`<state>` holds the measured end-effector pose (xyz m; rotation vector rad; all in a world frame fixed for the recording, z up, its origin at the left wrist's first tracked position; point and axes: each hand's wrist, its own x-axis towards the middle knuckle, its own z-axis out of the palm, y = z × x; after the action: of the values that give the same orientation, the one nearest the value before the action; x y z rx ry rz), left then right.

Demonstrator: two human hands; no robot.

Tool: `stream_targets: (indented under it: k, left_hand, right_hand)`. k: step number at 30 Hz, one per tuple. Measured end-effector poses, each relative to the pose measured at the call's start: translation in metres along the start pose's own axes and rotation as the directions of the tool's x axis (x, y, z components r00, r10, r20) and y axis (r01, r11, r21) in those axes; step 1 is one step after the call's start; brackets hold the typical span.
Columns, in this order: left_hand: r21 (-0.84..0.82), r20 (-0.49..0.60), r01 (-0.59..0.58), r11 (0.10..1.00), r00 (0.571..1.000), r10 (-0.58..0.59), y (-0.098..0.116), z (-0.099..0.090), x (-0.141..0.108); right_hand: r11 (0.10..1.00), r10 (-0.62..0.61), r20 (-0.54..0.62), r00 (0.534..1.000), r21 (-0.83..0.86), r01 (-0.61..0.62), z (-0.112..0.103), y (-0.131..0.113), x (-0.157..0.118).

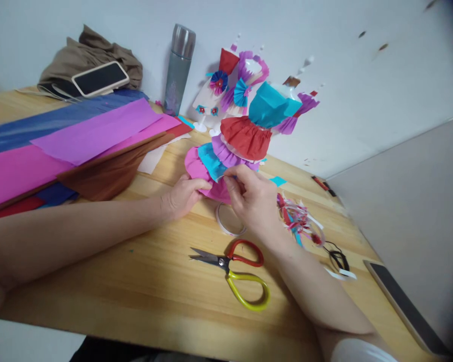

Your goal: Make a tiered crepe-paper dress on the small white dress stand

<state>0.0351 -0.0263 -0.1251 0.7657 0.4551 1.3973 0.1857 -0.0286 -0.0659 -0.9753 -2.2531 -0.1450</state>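
A small dress form wears a teal bodice above a tiered paper skirt. Its red ruffle is uppermost, with purple, teal and pink ruffles lower down. At the skirt's lower left edge, my left hand pinches the pink ruffle between thumb and fingers. My right hand is closed at the front of the skirt, thumb and forefinger pinched together by the teal ruffle; whatever they hold is too small to make out. A roll of tape lies beneath my right hand.
Scissors with red and yellow handles lie in front. Coloured paper sheets, a phone and cloth are at left. A grey bottle and other dressed forms stand behind. Paper scraps and a dark cord lie right.
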Motion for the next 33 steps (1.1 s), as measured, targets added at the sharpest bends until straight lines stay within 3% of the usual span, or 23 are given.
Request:
stream_targets:
  k: [4,10,19,26,33]
  left_hand:
    - [0.004,0.043,0.004,1.0,0.999,-0.004,0.005,0.005,-0.003]
    - [0.006,0.047,-0.095,0.995,0.994,0.094,0.008,0.014,-0.003]
    - [0.062,-0.098,-0.112,0.992,0.988,0.117,0.004,0.011,0.001]
    - [0.05,-0.087,-0.113,0.992,0.989,0.117,0.004,0.013,0.002]
    - [0.02,-0.061,-0.085,0.996,0.994,0.086,0.003,0.009,0.004]
  right_hand:
    - [0.993,-0.04,-0.027,0.999,-0.108,0.037,0.003,0.0,-0.001]
    - [0.968,-0.128,-0.082,0.988,-0.228,0.107,0.005,0.001,0.0]
    - [0.954,-0.152,-0.028,0.988,-0.267,0.14,0.006,0.003,-0.002]
    - [0.95,-0.149,-0.009,0.989,-0.278,0.14,0.005,0.005,-0.004]
    - [0.944,-0.192,-0.074,0.979,-0.287,0.163,0.004,0.006,-0.008]
